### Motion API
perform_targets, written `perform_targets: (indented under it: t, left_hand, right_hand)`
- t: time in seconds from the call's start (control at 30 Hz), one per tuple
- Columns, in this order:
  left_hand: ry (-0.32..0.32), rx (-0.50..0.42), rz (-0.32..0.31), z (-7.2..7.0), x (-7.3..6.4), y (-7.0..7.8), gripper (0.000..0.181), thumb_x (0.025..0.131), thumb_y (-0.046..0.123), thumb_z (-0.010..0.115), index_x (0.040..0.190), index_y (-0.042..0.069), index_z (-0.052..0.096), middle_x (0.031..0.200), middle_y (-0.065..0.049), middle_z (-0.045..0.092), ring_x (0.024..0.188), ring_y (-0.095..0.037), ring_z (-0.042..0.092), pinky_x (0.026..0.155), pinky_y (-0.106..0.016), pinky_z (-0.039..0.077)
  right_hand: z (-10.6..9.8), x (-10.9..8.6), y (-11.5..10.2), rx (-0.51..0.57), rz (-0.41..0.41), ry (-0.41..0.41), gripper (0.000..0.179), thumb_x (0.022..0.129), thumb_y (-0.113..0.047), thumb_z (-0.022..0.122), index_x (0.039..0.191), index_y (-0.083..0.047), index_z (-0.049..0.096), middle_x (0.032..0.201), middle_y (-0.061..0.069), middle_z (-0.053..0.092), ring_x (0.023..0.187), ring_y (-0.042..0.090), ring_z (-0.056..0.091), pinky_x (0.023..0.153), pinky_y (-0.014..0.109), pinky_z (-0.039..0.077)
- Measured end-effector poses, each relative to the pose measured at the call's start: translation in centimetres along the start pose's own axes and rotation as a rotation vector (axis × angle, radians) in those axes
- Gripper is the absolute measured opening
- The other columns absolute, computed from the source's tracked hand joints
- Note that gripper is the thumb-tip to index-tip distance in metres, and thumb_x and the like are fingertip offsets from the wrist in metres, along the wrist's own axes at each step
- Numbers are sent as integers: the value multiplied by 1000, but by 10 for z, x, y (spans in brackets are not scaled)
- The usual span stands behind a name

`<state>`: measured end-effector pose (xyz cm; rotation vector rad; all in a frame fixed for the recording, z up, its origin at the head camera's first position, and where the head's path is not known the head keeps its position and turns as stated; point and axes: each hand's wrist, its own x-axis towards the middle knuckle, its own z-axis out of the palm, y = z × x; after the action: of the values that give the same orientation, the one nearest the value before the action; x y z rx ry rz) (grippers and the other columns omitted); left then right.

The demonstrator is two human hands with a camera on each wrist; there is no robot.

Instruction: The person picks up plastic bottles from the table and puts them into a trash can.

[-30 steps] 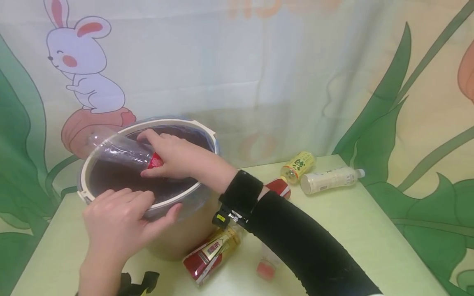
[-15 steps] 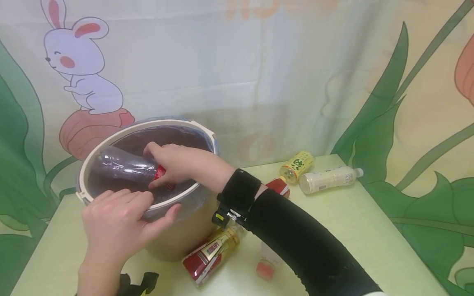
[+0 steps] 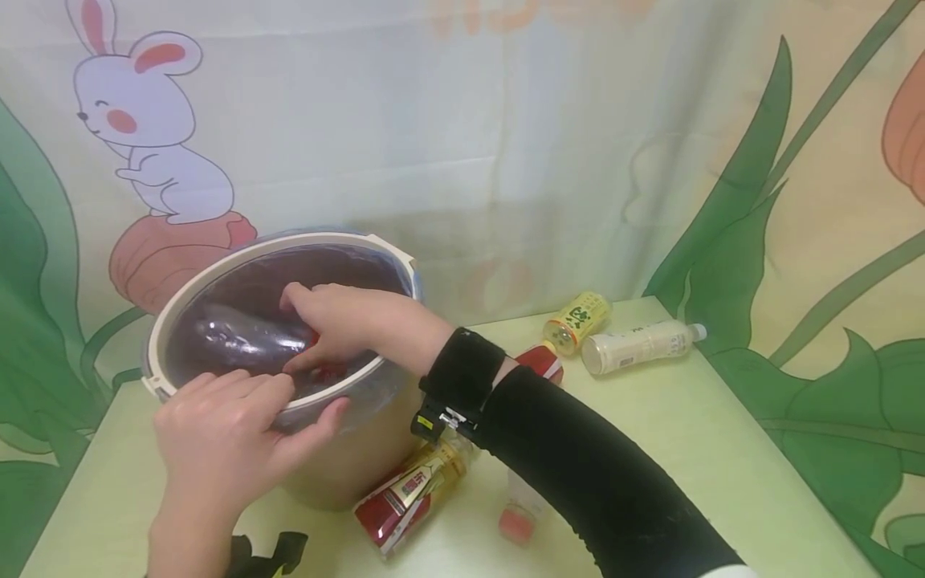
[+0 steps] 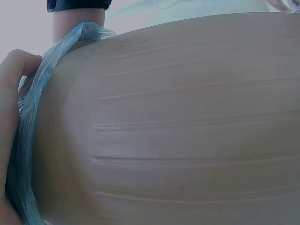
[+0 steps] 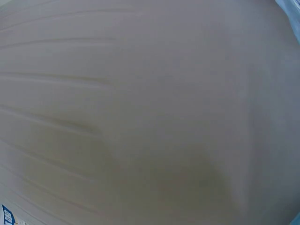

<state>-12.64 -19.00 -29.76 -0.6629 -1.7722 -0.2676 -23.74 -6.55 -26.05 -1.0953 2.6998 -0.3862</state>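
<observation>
A beige trash bin [image 3: 328, 470], lined with a thin bluish plastic bag [image 4: 26, 159], stands tilted toward me in the head view. My left hand [image 3: 220, 441] grips its near rim, fingers over the edge and thumb outside on the bag. Inside the opening, my right hand [image 3: 343, 321] holds a clear plastic bottle [image 3: 242, 337] by its red-labelled part. The bottle lies sideways below the rim, its other end pointing left. Both wrist views are mostly filled by the ribbed bin wall [image 5: 154, 108], so the right fingers do not show there.
A red-and-gold labelled bottle [image 3: 408, 502] lies against the bin's base. Beside it is a bottle with a pink cap [image 3: 517, 523], partly under the right sleeve. Farther right lie a red-labelled bottle [image 3: 543, 364], a yellow-labelled bottle [image 3: 578, 321] and a cream bottle [image 3: 639, 348]. A printed cloth backdrop [image 3: 433, 144] hangs behind.
My right hand has lowered the clear bottle into the bin; its far end, earlier sticking out past the left rim, is now inside. The left hand keeps its grip on the rim.
</observation>
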Motion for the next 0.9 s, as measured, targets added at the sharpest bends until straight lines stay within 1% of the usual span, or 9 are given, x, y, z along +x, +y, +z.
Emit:
perform_targets:
  t: [0.1, 0.17, 0.37, 0.77, 0.9]
  left_hand:
    - [12, 2, 1, 0, 0, 0, 60, 85, 55, 52, 48, 15, 26, 38, 3, 22, 35, -17, 16, 37, -31, 10]
    - [10, 3, 1, 0, 0, 0, 60, 85, 55, 52, 47, 15, 27, 38, 3, 22, 35, -17, 16, 36, -31, 10]
    - [-3, 6, 0, 0, 0, 0, 60, 85, 55, 52, 47, 15, 27, 39, 3, 23, 34, -18, 17, 36, -32, 11]
    - [-5, 9, 1, 1, -1, -1, 59, 84, 55, 52, 48, 15, 28, 39, 3, 23, 34, -19, 18, 36, -32, 11]
    - [-6, 11, -1, 1, -1, -1, 60, 84, 56, 52, 48, 15, 27, 39, 2, 22, 34, -19, 17, 36, -32, 11]
  right_hand:
    - [0, 1, 0, -38, 7, 18, 82, 83, -53, 73, 144, -13, 37, 127, 1, 57, 112, 8, 52, 100, 24, 44]
    - [0, 2, 1, -46, 13, 25, 82, 83, -54, 72, 145, -14, 36, 133, 1, 54, 117, 7, 50, 104, 25, 42]
    - [0, 2, 1, -41, 7, 31, 80, 83, -54, 72, 144, -16, 37, 132, 1, 54, 116, 7, 50, 104, 25, 42]
    - [-1, 2, 1, -51, -31, 54, 75, 86, -51, 71, 143, -13, 40, 135, 2, 55, 118, 7, 50, 105, 23, 40]
    - [-3, 3, 0, -35, -59, 83, 70, 88, -47, 70, 142, -13, 41, 133, 0, 55, 116, 6, 50, 103, 21, 41]
